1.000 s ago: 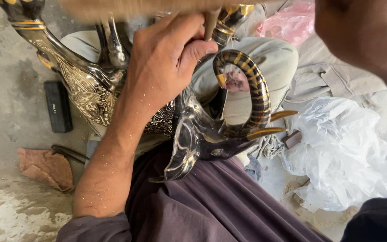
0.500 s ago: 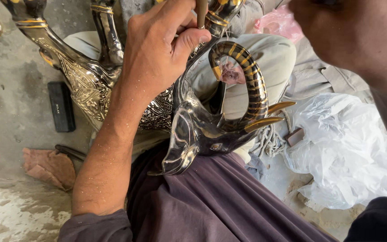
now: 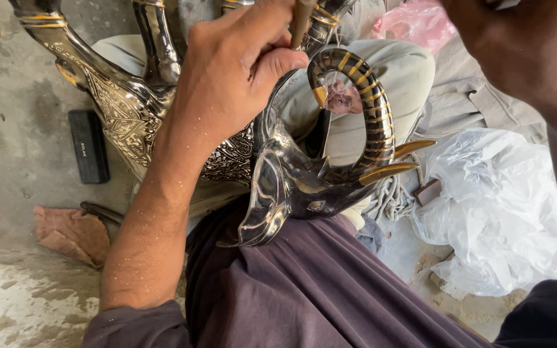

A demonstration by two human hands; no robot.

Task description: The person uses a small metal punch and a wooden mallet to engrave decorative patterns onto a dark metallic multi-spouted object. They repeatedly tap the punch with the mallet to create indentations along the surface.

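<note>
Elephant figure (image 3: 291,180): a polished dark metal casting with gold accents, lying on its side across our lap, on the purple-brown cloth (image 3: 317,290) of our garment. Its long axis runs from about 10 o'clock, where the body and legs leave the view, down to about 4 o'clock, where the head rests. The head points toward 4 o'clock; the trunk (image 3: 362,96) curls back up toward 12 o'clock in a closed hook, banded in black and gold. We count two gold tusks (image 3: 388,169), both aimed at 3 o'clock, one broad ear (image 3: 262,206) hanging toward 6 o'clock, and three legs in view at the top edge. The flank (image 3: 124,116) carries fine engraved scrollwork; the head and ear are smooth and mirror-bright.

Our left hand (image 3: 240,71), one of two in view, is closed in a tight fist round a thin wooden tool handle (image 3: 301,22), thumb pressed against the forefinger, just at 11 o'clock of the trunk curl. Our right hand (image 3: 523,58) lies at 2 o'clock, blurred and cut off by the frame; we cannot tell its state.

On the concrete floor (image 3: 20,161) at 9 o'clock lie one black rectangular block (image 3: 89,145) and one crumpled brown rag (image 3: 72,232); at 4 o'clock, one clear plastic bag (image 3: 504,206).
</note>
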